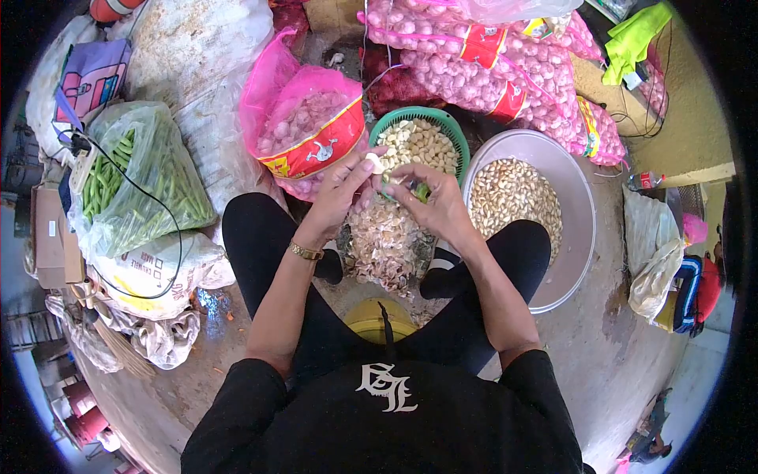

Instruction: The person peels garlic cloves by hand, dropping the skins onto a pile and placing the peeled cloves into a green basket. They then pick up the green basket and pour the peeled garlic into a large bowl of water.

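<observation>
My left hand [345, 188] pinches a pale peeled garlic clove [374, 163] between thumb and fingers. Close beside it, my right hand [433, 201] is closed around a small green object [422, 192], perhaps a handle; its kind is not clear. Just beyond both hands stands a green plastic basket [463, 142] with peeled garlic cloves [430, 144] in it. Below the hands, a heap of papery garlic skins [387, 241] lies between my feet. To the right, a large pale basin [580, 237] holds many unpeeled cloves [513, 197].
A pink mesh bag of garlic [312, 118] stands open at the front left. Full garlic sacks [474, 59] are piled at the back. On the left, a clear bag of green beans [146, 170] rests near a black cable [180, 229]. A yellow seat [371, 320] is under me.
</observation>
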Demonstrator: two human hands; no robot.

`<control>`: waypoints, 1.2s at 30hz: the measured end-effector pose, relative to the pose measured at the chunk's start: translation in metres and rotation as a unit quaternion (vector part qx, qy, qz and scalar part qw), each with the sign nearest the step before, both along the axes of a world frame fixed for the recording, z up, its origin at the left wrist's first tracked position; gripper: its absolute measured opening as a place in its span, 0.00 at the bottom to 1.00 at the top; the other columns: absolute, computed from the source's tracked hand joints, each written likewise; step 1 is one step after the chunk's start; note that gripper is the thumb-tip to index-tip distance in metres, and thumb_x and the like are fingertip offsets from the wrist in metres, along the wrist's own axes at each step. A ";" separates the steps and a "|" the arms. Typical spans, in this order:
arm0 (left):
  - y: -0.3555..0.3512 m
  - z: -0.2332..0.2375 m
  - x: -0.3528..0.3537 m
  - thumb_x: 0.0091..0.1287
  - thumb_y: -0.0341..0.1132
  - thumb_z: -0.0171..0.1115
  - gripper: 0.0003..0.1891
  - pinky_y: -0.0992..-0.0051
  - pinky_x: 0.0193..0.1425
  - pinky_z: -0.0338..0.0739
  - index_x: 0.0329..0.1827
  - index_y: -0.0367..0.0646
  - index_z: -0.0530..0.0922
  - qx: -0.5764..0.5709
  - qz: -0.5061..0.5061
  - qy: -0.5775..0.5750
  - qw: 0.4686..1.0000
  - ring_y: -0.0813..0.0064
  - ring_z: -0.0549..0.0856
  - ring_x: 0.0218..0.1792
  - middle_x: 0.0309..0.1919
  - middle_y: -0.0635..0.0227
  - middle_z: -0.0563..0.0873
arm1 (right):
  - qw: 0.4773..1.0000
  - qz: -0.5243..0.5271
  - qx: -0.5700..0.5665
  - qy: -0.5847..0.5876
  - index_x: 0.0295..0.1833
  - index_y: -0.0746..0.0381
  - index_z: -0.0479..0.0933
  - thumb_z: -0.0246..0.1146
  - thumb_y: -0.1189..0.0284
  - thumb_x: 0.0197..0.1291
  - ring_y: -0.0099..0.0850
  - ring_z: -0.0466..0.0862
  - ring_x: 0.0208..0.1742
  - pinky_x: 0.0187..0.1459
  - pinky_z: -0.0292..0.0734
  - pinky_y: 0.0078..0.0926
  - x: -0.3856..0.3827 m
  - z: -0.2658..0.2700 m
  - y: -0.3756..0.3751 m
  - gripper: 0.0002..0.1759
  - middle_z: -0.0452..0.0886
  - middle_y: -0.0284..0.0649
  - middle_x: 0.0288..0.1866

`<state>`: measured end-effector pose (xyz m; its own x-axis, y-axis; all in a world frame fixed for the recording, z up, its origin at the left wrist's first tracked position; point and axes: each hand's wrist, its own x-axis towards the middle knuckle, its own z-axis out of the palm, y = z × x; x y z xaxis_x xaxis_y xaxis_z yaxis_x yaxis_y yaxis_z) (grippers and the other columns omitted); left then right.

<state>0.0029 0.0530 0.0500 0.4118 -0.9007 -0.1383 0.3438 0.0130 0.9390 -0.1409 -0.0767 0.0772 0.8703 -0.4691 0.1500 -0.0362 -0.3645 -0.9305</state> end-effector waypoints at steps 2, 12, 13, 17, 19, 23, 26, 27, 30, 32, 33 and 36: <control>-0.002 0.000 -0.004 0.79 0.42 0.47 0.21 0.88 0.24 0.65 0.68 0.39 0.70 0.018 -0.004 -0.052 0.998 0.91 0.74 0.24 0.32 0.75 0.80 | 0.999 -0.021 0.022 -0.026 0.44 0.66 0.83 0.70 0.74 0.57 0.20 0.82 0.35 0.39 0.76 0.22 0.006 -0.007 0.004 0.10 0.86 0.39 0.33; -0.006 -0.006 -0.015 0.79 0.43 0.46 0.21 0.87 0.23 0.70 0.65 0.38 0.73 -0.011 0.003 -0.071 0.997 0.89 0.75 0.22 0.33 0.73 0.80 | 0.995 -0.084 0.039 -0.041 0.40 0.69 0.83 0.66 0.76 0.62 0.20 0.81 0.31 0.36 0.76 0.21 0.010 -0.010 0.002 0.06 0.85 0.39 0.29; -0.006 -0.005 -0.016 0.78 0.43 0.46 0.22 0.87 0.23 0.70 0.65 0.38 0.72 -0.006 0.002 -0.060 0.998 0.89 0.75 0.22 0.33 0.73 0.80 | 0.995 -0.085 0.040 -0.041 0.40 0.69 0.83 0.66 0.76 0.62 0.20 0.81 0.31 0.36 0.76 0.21 0.010 -0.011 0.001 0.06 0.85 0.39 0.29; -0.012 -0.005 -0.018 0.78 0.42 0.48 0.21 0.87 0.23 0.69 0.65 0.38 0.73 0.022 0.004 -0.088 0.996 0.90 0.75 0.22 0.32 0.75 0.80 | 0.995 -0.084 0.035 -0.041 0.40 0.69 0.83 0.66 0.75 0.62 0.20 0.81 0.32 0.37 0.76 0.22 0.006 -0.011 -0.002 0.07 0.85 0.39 0.30; -0.013 -0.007 -0.019 0.77 0.41 0.49 0.20 0.88 0.22 0.68 0.64 0.38 0.74 0.039 0.017 -0.114 0.993 0.90 0.75 0.22 0.30 0.76 0.80 | 0.995 -0.088 0.045 -0.024 0.40 0.69 0.82 0.66 0.75 0.62 0.20 0.81 0.33 0.38 0.76 0.22 0.005 -0.015 -0.003 0.07 0.86 0.40 0.31; -0.021 -0.014 -0.018 0.77 0.40 0.50 0.20 0.88 0.21 0.67 0.65 0.39 0.74 0.036 0.001 -0.126 0.991 0.90 0.73 0.20 0.28 0.77 0.79 | 0.993 -0.079 0.074 -0.041 0.42 0.67 0.82 0.70 0.72 0.59 0.21 0.80 0.38 0.44 0.75 0.23 0.004 -0.028 -0.012 0.10 0.85 0.38 0.35; -0.029 -0.014 -0.020 0.77 0.39 0.49 0.20 0.87 0.21 0.66 0.67 0.39 0.72 0.052 -0.022 -0.038 0.998 0.90 0.72 0.19 0.29 0.76 0.79 | 0.980 -0.103 0.165 -0.033 0.42 0.66 0.82 0.73 0.69 0.56 0.22 0.80 0.40 0.47 0.75 0.23 0.002 -0.037 -0.020 0.13 0.84 0.35 0.36; -0.032 -0.016 -0.020 0.77 0.38 0.49 0.21 0.87 0.21 0.67 0.69 0.39 0.70 0.044 -0.041 -0.027 0.998 0.90 0.72 0.19 0.30 0.75 0.80 | 0.975 -0.105 0.197 -0.024 0.42 0.66 0.82 0.73 0.70 0.56 0.22 0.80 0.39 0.47 0.75 0.23 0.002 -0.038 -0.022 0.13 0.84 0.35 0.36; -0.036 -0.032 -0.023 0.77 0.37 0.48 0.24 0.86 0.22 0.67 0.74 0.38 0.63 0.039 -0.035 -0.005 0.999 0.89 0.72 0.20 0.34 0.73 0.81 | 0.967 -0.106 0.231 0.004 0.42 0.66 0.81 0.71 0.68 0.59 0.21 0.79 0.38 0.46 0.74 0.22 0.002 -0.054 -0.038 0.13 0.84 0.35 0.36; -0.036 -0.032 -0.024 0.77 0.37 0.49 0.28 0.85 0.31 0.73 0.76 0.38 0.56 0.081 -0.052 -0.006 0.995 0.85 0.79 0.31 0.44 0.67 0.81 | 0.938 -0.230 0.249 0.077 0.45 0.67 0.81 0.68 0.65 0.63 0.21 0.79 0.38 0.44 0.74 0.22 0.004 -0.060 -0.046 0.15 0.83 0.36 0.34; -0.037 -0.034 -0.026 0.77 0.37 0.49 0.28 0.85 0.31 0.73 0.76 0.38 0.56 0.082 -0.051 -0.006 0.995 0.85 0.79 0.31 0.44 0.67 0.81 | 0.914 -0.248 0.284 0.149 0.51 0.68 0.79 0.65 0.63 0.66 0.23 0.79 0.37 0.43 0.74 0.21 0.003 -0.044 -0.046 0.18 0.83 0.39 0.37; -0.043 -0.038 -0.033 0.76 0.35 0.51 0.29 0.79 0.41 0.79 0.77 0.39 0.55 0.070 -0.001 0.020 0.997 0.78 0.82 0.42 0.54 0.64 0.78 | 0.921 -0.331 0.206 0.004 0.53 0.69 0.77 0.65 0.64 0.66 0.23 0.79 0.35 0.38 0.75 0.21 0.011 -0.079 -0.050 0.19 0.83 0.42 0.39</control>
